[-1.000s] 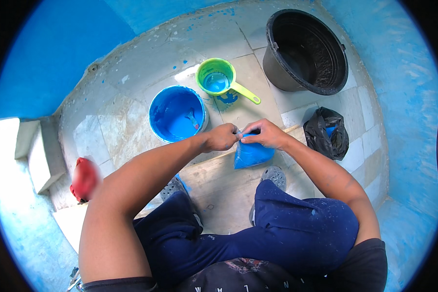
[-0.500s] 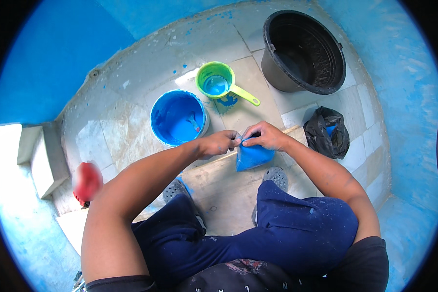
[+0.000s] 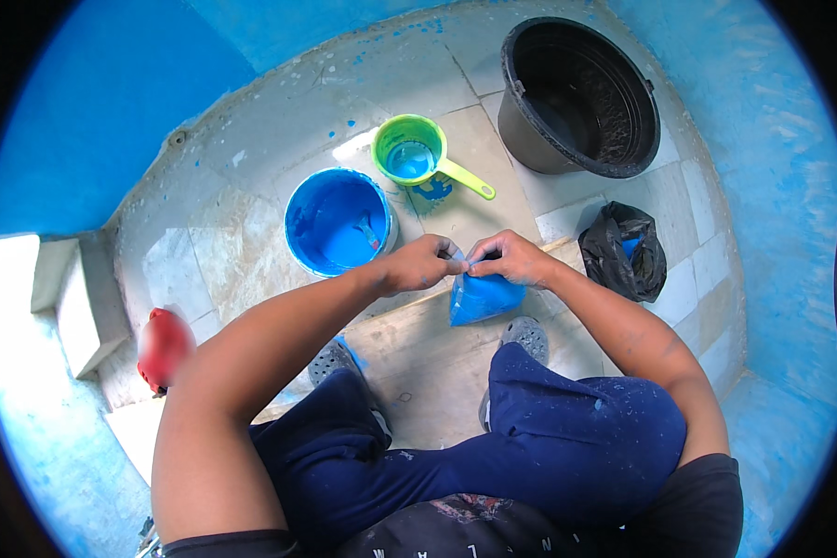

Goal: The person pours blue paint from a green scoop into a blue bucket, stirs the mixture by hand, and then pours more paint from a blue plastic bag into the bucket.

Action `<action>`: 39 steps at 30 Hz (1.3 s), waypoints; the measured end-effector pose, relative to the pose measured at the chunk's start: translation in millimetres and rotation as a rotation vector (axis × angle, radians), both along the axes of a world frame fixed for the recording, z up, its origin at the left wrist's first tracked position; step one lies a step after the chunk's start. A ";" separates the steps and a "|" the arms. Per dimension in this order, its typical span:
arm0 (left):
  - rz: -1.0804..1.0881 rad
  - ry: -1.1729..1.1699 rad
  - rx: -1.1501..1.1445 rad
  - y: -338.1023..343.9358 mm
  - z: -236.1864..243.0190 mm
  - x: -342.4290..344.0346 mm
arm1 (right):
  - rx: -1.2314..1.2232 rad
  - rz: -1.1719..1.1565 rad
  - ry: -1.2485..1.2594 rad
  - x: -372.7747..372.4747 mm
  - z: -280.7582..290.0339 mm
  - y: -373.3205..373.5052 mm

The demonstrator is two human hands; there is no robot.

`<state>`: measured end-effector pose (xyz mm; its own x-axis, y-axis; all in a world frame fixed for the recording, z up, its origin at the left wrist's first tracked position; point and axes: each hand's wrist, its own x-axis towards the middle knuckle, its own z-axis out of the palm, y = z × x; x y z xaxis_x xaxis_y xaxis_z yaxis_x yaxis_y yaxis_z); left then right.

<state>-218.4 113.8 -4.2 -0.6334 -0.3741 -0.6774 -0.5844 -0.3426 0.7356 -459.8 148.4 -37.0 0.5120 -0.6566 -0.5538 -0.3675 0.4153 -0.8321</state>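
My left hand [image 3: 426, 265] and my right hand [image 3: 514, 260] meet at the top of a small clear plastic bag [image 3: 485, 300] filled with something blue, both pinching its gathered edge. The bag hangs or rests just above a wooden board between my feet; I cannot tell which. Just beyond my left hand stands a bucket [image 3: 312, 223] coated with blue paint, a paintbrush [image 3: 367, 232] inside it. Farther forward, a lime-green dipper [image 3: 470, 180] with blue liquid in its cup sits on the tiles. A black plastic bag [image 3: 609, 270], open with blue showing inside, lies beside my right hand.
A large black bucket [image 3: 530, 135] stands at the back right. Pale blue walls [image 3: 763, 139] enclose the tiled floor [image 3: 223, 260]. A white step [image 3: 70, 316] is at the left, near a red item [image 3: 163, 349], partly blurred. My feet in grey clogs [image 3: 525, 335] frame the small bag.
My fingers have shifted slightly along the top of the small bag, with both hands still pinching it. The buckets, dipper and black bag have not visibly moved on the floor.
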 end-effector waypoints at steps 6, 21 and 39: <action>-0.079 0.020 -0.064 -1.1 1.1 -4.1 | -0.029 0.001 0.015 -1.1 1.9 -0.5; -0.052 0.097 -0.041 -8.7 9.8 -37.5 | -0.139 -0.217 0.086 -78.1 54.2 16.0; -0.123 0.159 -0.447 -22.9 -2.5 -112.9 | -0.709 -0.591 0.600 -198.8 44.9 35.6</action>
